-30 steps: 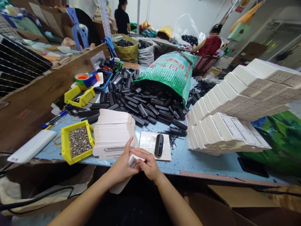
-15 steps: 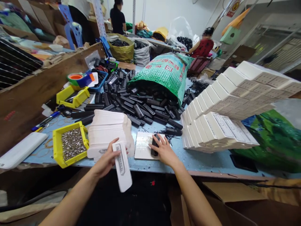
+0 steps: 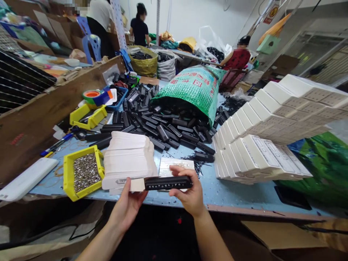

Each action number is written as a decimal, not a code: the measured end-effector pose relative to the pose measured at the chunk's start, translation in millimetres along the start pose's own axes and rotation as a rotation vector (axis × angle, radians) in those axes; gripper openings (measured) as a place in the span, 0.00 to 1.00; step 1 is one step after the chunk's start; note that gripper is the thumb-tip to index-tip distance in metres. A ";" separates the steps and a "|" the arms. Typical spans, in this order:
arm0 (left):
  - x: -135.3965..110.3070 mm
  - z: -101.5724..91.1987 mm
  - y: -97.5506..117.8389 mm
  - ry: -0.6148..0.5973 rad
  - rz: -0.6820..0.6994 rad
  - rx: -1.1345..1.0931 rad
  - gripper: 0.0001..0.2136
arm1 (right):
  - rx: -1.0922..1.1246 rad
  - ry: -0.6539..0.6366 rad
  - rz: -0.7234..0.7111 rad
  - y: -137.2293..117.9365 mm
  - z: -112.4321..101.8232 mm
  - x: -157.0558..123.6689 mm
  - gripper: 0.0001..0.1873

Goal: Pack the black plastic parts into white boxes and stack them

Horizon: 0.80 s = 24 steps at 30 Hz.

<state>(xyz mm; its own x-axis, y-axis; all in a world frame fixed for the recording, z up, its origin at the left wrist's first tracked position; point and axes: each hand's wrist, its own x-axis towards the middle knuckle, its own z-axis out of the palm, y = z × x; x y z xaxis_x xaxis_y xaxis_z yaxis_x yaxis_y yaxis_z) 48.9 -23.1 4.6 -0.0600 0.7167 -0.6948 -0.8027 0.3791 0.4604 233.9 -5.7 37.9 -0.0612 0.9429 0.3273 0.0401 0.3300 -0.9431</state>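
My left hand point(image 3: 127, 203) grips the left end of a flat white carton sleeve point(image 3: 136, 185), held level over the table's front edge. My right hand point(image 3: 189, 194) pinches a long black plastic part point(image 3: 168, 182) whose left end meets the sleeve's open end. Just behind my hands stands a stack of flat white sleeves point(image 3: 127, 161), and to its right lies a white card point(image 3: 174, 165) on the blue table point(image 3: 217, 188).
A yellow bin of small metal pieces point(image 3: 83, 173) sits left of the stack. A heap of black parts point(image 3: 163, 125) spills from a green sack point(image 3: 194, 88). Rows of filled white boxes point(image 3: 269, 141) fill the right side. Other people work at the far tables.
My right hand picked the black part off the white card and brought it to the sleeve. My left hand turned the sleeve from upright to level.
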 end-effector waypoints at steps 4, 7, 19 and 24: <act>-2.0 -22.7 5.8 -0.040 0.056 0.234 0.14 | -0.234 -0.169 -0.024 -15.3 -16.4 4.4 0.24; 0.3 -43.9 12.9 -0.068 0.439 0.626 0.28 | -0.229 -0.131 -0.138 -22.9 -9.8 3.9 0.26; 36.9 -34.7 0.3 -0.253 0.862 1.507 0.24 | -0.764 -0.116 0.460 113.0 1.7 117.9 0.08; 51.2 -31.2 -5.2 -0.369 0.858 1.484 0.30 | -0.686 -0.113 0.406 103.4 -0.3 88.4 0.05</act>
<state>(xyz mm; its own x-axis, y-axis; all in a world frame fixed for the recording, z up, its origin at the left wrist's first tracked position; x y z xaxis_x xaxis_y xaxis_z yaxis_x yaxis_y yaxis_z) 31.5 -6.6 -50.7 0.1558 0.9867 0.0473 0.5667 -0.1285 0.8138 232.9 111.8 -30.6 -0.0095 0.9970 -0.0764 0.6825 -0.0493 -0.7292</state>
